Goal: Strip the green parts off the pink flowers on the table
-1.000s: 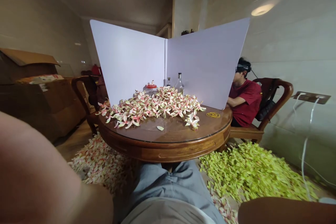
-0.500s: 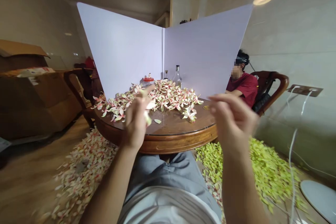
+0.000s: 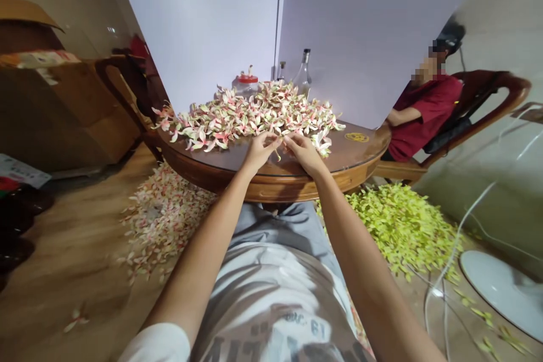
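My left hand is closed in a pinch above the front part of the round wooden table. A thin green flower stem hangs below its fingertips. My right hand meets it, thumb and fingers pinched together; whatever is between them is too small to make out. Just behind both hands lies a broad heap of pink and white artificial flowers. A whiter flower lies close beside my right hand.
White panels stand behind the heap, with a red-lidded jar and a glass bottle before them. Pink-white pieces and yellow-green pieces cover the floor on either side. A person in red sits at right.
Both hands have come together over the table's front from raised, separate positions. The pale petal pieces seen at my left hand no longer show there. The view has tilted down.
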### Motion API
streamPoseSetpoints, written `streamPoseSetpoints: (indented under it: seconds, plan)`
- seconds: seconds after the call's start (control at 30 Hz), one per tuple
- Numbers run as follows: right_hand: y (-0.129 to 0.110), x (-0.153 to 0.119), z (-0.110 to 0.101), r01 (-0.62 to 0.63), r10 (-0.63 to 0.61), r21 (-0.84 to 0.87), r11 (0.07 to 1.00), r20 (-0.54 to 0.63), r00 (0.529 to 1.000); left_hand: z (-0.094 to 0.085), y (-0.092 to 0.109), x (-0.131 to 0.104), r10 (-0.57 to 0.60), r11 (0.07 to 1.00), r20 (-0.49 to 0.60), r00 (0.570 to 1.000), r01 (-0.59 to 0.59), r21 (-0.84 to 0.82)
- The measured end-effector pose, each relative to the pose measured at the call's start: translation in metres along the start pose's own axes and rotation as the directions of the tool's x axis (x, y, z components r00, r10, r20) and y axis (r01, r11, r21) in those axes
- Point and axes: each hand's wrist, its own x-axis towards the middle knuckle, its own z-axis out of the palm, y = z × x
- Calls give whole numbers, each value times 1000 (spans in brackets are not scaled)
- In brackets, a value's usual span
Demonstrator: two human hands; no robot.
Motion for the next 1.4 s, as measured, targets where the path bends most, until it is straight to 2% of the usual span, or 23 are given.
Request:
streamPoseSetpoints:
  seconds: [0.23,0.6,0.97,1.2,1.4]
  plan:
    - [-2,-5,-3,26,-26,0,1000,65,998,-2,-3,0,37,999,36,999,-37,-11]
    - [5,-5,-6,2,-1,-18,1000,27,1000,1,-5,-4,-59,998,71,996,61,-29]
    - [4,-5,-4,28,-28,-55,998,1,1000,0,-1,-6,-48,998,88,995,51,-32]
    - [5,-5,-2,49,-53,-102,994,-35,998,0,-3,-5,-29,999,50,998,29,17]
    - [2,-8,1,46,-57,-125,991,-80,995,2,4,-6,-70,997,-14,997,70,23]
